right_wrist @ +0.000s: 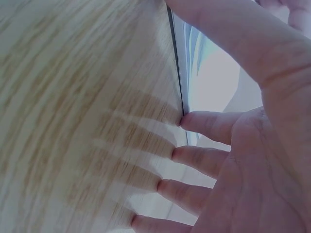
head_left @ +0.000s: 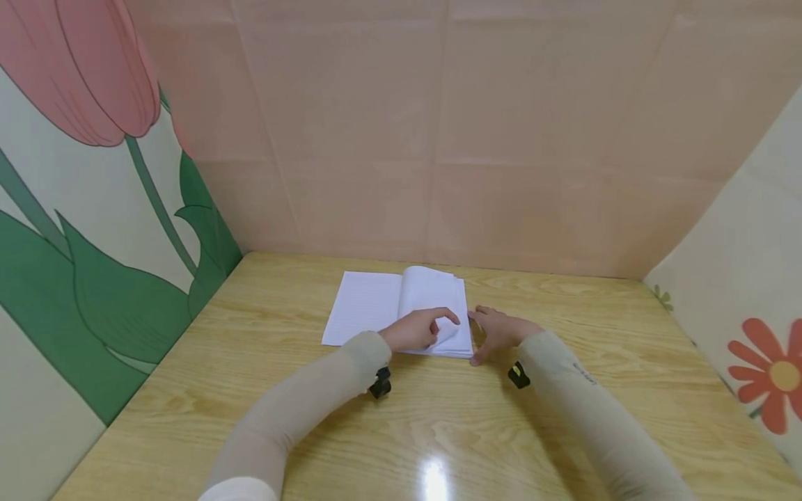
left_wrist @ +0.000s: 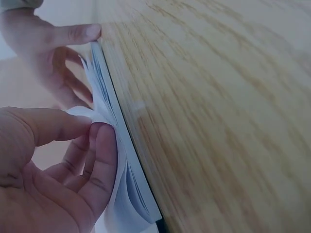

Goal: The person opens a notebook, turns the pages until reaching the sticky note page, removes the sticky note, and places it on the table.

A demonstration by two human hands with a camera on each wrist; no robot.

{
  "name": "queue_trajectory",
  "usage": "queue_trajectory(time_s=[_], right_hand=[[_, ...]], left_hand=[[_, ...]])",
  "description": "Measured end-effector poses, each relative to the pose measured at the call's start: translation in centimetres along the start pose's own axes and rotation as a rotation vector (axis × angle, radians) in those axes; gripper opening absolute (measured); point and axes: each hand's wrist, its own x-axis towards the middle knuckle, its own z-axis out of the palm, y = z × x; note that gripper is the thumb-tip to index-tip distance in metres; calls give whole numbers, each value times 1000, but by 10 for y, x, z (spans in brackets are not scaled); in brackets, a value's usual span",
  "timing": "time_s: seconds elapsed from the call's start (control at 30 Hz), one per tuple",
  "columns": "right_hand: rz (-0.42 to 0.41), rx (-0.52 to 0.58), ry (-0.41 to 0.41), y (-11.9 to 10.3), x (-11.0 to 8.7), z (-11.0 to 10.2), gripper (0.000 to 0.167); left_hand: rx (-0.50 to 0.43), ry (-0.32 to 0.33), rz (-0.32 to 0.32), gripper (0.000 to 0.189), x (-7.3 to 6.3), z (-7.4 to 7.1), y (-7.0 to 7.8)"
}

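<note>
An open notebook [head_left: 363, 306] with white lined pages lies near the back of the wooden table. Over its right-hand side, my left hand [head_left: 413, 330] pinches a page [left_wrist: 90, 112] between thumb and fingers, and the paper curls up there. Beside the notebook's right edge is my right hand [head_left: 501, 331], its fingers spread and holding nothing. In the right wrist view, the fingertips [right_wrist: 192, 120] of that hand rest on the table along the notebook's edge [right_wrist: 181, 63]. The thumb stands at the near corner of the notebook.
The wooden table [head_left: 438, 424] runs up to a pinkish covered wall [head_left: 438, 139] right behind the notebook. Side panels with a painted tulip [head_left: 94, 69] and a red flower [head_left: 771, 376] border it left and right. A bright reflection shows on the tabletop in front.
</note>
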Motion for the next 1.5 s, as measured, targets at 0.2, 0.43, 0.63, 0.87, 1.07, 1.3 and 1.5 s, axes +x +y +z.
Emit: queue_trajectory(time_s=[0.2, 0.43, 0.63, 0.87, 1.07, 1.3, 1.5], right_hand=[[-7, -7, -4, 0, 1, -1, 111], [-13, 6, -4, 1, 2, 0, 111], [-15, 9, -1, 3, 3, 1, 111], [-14, 4, 5, 4, 4, 1, 111], [-7, 5, 2, 4, 4, 2, 111], [-35, -5, 10, 3, 2, 1, 111], [-27, -5, 3, 2, 3, 0, 111]], left_hand=[[-43, -15, -3, 41, -2, -2, 0], [-26, 22, -9, 23, 2, -2, -1], [-44, 35, -32, 16, 3, 0, -1], [-69, 75, -27, 17, 2, -4, -1], [-117, 118, -4, 18, -1, -11, 1], [-173, 158, 26, 21, -11, -29, 7], [-207, 213, 52, 21, -26, -48, 6]])
